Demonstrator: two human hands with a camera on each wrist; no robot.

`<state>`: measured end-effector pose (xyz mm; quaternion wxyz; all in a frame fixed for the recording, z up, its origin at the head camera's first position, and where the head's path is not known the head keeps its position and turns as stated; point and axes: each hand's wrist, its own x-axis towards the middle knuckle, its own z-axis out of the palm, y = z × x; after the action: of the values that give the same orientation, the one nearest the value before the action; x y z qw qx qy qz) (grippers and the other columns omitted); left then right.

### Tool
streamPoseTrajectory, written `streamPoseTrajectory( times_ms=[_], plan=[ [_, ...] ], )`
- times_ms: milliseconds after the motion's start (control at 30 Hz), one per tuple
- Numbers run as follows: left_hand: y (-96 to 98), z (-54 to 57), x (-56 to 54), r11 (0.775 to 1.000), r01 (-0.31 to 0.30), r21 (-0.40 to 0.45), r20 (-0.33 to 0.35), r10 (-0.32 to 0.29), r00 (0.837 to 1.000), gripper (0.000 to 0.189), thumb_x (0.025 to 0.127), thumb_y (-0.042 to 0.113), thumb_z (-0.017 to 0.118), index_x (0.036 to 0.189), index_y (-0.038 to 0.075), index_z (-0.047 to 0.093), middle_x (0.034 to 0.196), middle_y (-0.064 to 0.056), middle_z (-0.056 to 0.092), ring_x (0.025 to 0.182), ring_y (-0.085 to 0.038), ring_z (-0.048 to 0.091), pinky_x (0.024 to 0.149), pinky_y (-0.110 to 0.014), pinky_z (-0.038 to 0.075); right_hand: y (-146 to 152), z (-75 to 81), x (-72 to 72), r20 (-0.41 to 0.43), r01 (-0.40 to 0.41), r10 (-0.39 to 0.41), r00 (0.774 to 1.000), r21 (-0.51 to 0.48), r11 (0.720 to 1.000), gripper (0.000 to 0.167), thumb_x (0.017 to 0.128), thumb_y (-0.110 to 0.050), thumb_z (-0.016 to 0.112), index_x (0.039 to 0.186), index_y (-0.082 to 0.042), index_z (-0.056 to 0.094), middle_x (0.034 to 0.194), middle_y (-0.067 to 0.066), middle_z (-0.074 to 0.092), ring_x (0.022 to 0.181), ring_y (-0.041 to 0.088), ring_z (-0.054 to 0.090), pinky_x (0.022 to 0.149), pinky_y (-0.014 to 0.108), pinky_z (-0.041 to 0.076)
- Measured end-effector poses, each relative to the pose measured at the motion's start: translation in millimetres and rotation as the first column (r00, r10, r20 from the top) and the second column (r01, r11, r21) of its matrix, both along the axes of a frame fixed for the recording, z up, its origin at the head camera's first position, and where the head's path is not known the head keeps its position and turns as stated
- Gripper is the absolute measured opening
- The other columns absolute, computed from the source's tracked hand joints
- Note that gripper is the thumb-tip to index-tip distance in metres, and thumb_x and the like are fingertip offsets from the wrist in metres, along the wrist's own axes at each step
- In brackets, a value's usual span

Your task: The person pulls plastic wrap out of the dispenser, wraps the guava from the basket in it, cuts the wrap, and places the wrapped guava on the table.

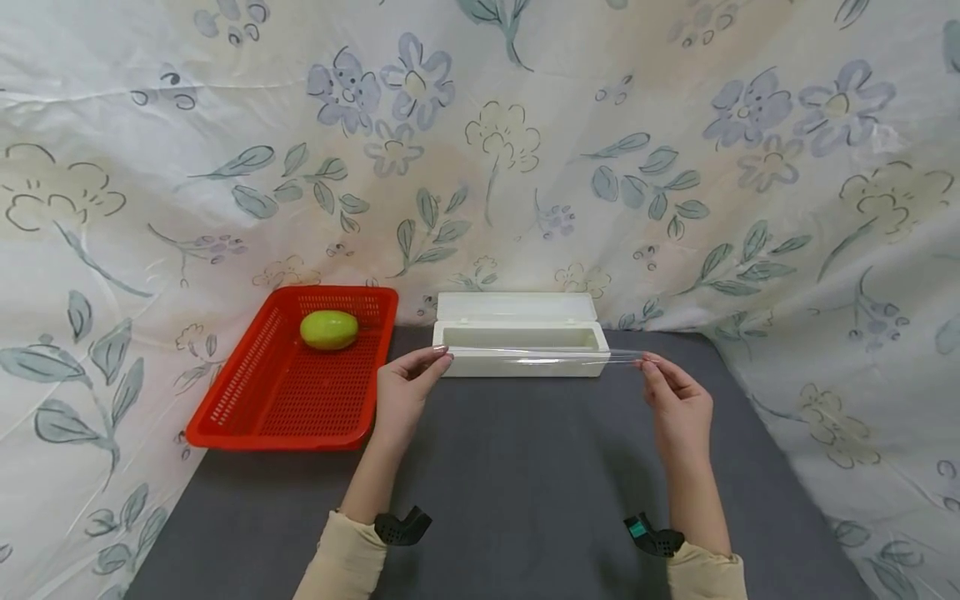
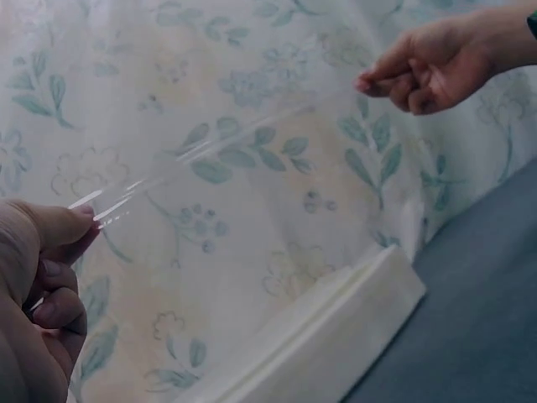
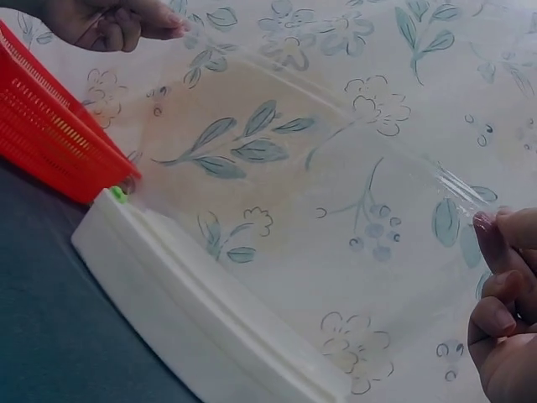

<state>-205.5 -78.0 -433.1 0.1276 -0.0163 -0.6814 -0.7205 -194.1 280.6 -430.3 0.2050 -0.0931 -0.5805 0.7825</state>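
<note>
A narrow strip of clear plastic film (image 1: 540, 357) is stretched between the two hands, above the front of a long white box (image 1: 517, 367) with its lid raised. My left hand (image 1: 403, 392) pinches one end between thumb and finger. At the other end, my right hand (image 1: 679, 407) pinches the film the same way. Shiny folds show in the film (image 2: 195, 153) in the left wrist view, where it runs up toward the right hand (image 2: 440, 67). From the right wrist, the film (image 3: 457, 186) slants across to the left hand (image 3: 113, 23).
A red plastic basket (image 1: 281, 444) stands left of the white box, with one yellow-green fruit (image 1: 328, 331) inside. Both rest on a dark grey table (image 1: 517, 492). A floral curtain (image 1: 517, 242) hangs behind and along the sides.
</note>
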Motion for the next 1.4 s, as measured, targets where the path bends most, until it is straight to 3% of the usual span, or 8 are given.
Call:
streamPoseTrajectory(
  times_ms=[300,500,733,967,1067,1133,1267,1400],
  plan=[
    [-0.4,-31.3,28.6,1.0,-0.01,0.02,0.016,0.01,1.0,0.023,0.089,0.007,0.086,0.111,0.0,0.082,0.102,-0.002,0.082,0.085,-0.013,0.07,0.075,-0.02,0.057,-2,-17.0,26.5,0.056,-0.014,0.02,0.998,-0.103,0.995,0.016,0.099,-0.01,0.076,0.11,-0.001,0.082,0.085,-0.003,0.08,0.078,0.011,0.058,0.071,0.021,0.05],
    [0.6,-49.6,44.8,0.999,-0.032,0.024,0.045,0.031,0.998,0.023,0.087,0.003,0.086,0.109,-0.003,0.082,0.1,-0.007,0.082,0.085,-0.011,0.072,0.076,-0.02,0.059,0,-33.5,42.3,0.154,-0.021,0.028,0.988,-0.045,0.999,0.016,0.097,-0.011,0.078,0.109,0.0,0.083,0.084,-0.004,0.079,0.071,0.01,0.052,0.066,0.022,0.047],
    [-1.1,-74.0,56.4,0.999,-0.037,-0.028,0.192,0.042,0.981,0.022,0.088,0.006,0.087,0.109,-0.002,0.082,0.106,-0.015,0.081,0.087,-0.009,0.073,0.078,-0.02,0.058,7,-57.5,54.6,0.363,-0.107,0.031,0.931,0.193,0.975,0.029,0.096,-0.031,0.081,0.115,-0.008,0.083,0.09,-0.016,0.078,0.086,0.005,0.06,0.074,0.018,0.053],
    [-0.6,-97.1,55.9,0.985,-0.007,-0.173,0.299,0.059,0.953,0.019,0.088,0.008,0.087,0.104,-0.002,0.083,0.096,-0.012,0.081,0.08,-0.009,0.073,0.07,-0.021,0.055,11,-84.5,54.5,0.466,-0.174,0.033,0.884,0.264,0.949,0.027,0.095,-0.033,0.082,0.108,-0.01,0.084,0.074,-0.01,0.07,0.067,0.008,0.045,0.066,0.028,0.042],
    [0.0,-103.5,53.4,0.966,-0.001,-0.258,0.309,0.084,0.947,0.018,0.087,0.012,0.088,0.101,0.0,0.084,0.092,-0.01,0.081,0.078,-0.01,0.072,0.067,-0.022,0.053,10,-94.6,49.9,0.492,-0.177,-0.008,0.871,0.329,0.928,0.035,0.097,-0.033,0.081,0.116,-0.004,0.081,0.082,-0.01,0.076,0.071,0.007,0.05,0.066,0.026,0.045],
    [0.6,-106.6,51.1,0.946,-0.006,-0.324,0.307,0.111,0.945,0.018,0.085,0.015,0.089,0.098,0.003,0.085,0.088,-0.008,0.081,0.076,-0.011,0.07,0.065,-0.025,0.052,8,-100.4,46.4,0.502,-0.187,-0.041,0.864,0.396,0.899,0.041,0.098,-0.033,0.08,0.122,-0.001,0.079,0.092,-0.008,0.08,0.082,0.006,0.058,0.069,0.022,0.048],
    [1.1,-110.2,45.5,0.897,-0.008,-0.441,0.315,0.163,0.935,0.017,0.083,0.021,0.091,0.093,0.008,0.087,0.083,-0.003,0.081,0.075,-0.012,0.069,0.065,-0.029,0.051,5,-110.4,39.2,0.489,-0.2,-0.097,0.867,0.519,0.831,0.044,0.098,-0.031,0.079,0.128,0.001,0.076,0.108,0.005,0.081,0.108,0.019,0.071,0.074,0.016,0.049],
    [1.6,-112.0,39.6,0.843,0.009,-0.538,0.321,0.195,0.927,0.017,0.08,0.026,0.093,0.086,0.011,0.087,0.081,-0.001,0.08,0.073,-0.013,0.067,0.064,-0.031,0.05,2,-116.5,31.7,0.439,-0.169,-0.161,0.884,0.62,0.766,0.036,0.098,-0.026,0.08,0.122,0.001,0.079,0.106,0.014,0.081,0.099,0.025,0.075,0.068,0.018,0.051]
  ],
)
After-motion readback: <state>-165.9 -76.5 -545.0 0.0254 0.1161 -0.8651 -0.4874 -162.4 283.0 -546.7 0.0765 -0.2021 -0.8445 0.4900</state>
